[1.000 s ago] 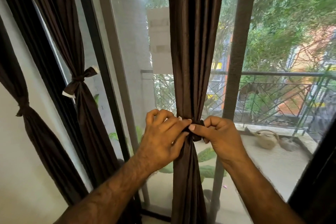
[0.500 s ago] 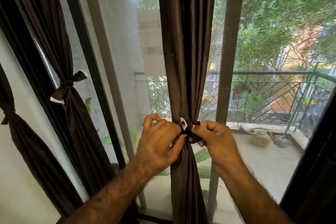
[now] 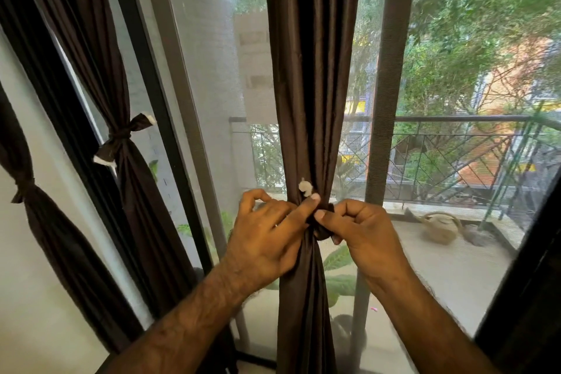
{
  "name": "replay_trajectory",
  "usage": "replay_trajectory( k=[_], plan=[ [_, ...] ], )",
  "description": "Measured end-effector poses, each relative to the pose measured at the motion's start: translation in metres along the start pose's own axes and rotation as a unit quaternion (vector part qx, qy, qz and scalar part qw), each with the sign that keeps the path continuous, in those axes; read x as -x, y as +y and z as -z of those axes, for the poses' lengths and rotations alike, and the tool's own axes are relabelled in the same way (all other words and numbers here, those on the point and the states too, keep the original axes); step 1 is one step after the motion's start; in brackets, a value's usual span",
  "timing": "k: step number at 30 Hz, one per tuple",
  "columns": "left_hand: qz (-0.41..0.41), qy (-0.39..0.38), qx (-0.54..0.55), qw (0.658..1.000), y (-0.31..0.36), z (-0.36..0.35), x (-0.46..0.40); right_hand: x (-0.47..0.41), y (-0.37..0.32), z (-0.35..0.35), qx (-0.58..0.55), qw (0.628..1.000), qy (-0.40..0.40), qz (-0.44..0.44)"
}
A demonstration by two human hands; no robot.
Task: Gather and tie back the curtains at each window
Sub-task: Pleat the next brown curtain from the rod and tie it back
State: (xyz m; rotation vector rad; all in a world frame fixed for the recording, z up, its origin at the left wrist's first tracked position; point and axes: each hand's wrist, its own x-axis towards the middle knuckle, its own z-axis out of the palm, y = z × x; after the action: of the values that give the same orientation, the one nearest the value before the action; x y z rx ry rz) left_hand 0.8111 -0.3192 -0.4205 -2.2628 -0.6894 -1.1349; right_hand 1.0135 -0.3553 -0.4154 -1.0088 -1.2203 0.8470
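Setting: tall glass window with dark frame (image 3: 194,118), looking out on a railed balcony (image 3: 455,118) and trees.
Left grip: left hand (image 3: 267,237) curled at the cinched waist of the dark brown satin curtain (image 3: 312,70), forefinger laid across the knot, apparently pinning it so it cannot slacken.
Right grip: right hand (image 3: 361,231) pinches the dark brown fabric tie-back band (image 3: 323,222) between thumb and forefinger, likely drawing it tight.
Tie end: white-tipped tail (image 3: 304,187) sticks up just above the left forefinger.
Curtain: hangs in front of the glass, gathered into one narrow bundle at the hands, flaring above and below.
Neighbours: left curtain (image 3: 100,48) tied with a white-edged bow (image 3: 123,141); far-left curtain (image 3: 33,215) knotted too.
Stage: judged the closing knot on this one.
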Motion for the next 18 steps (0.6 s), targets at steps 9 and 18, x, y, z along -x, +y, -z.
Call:
replay_trajectory(
  k=[9, 18],
  plan=[
    [0.079, -0.015, 0.052, 0.995, 0.007, 0.005, -0.005, 0.007, -0.01, 0.006, -0.007, 0.995, -0.044, 0.09],
    [0.145, -0.203, 0.27, 0.93, -0.009, 0.024, -0.034, -0.013, -0.017, 0.015, 0.054, 0.983, -0.1, 0.147]
  ],
)
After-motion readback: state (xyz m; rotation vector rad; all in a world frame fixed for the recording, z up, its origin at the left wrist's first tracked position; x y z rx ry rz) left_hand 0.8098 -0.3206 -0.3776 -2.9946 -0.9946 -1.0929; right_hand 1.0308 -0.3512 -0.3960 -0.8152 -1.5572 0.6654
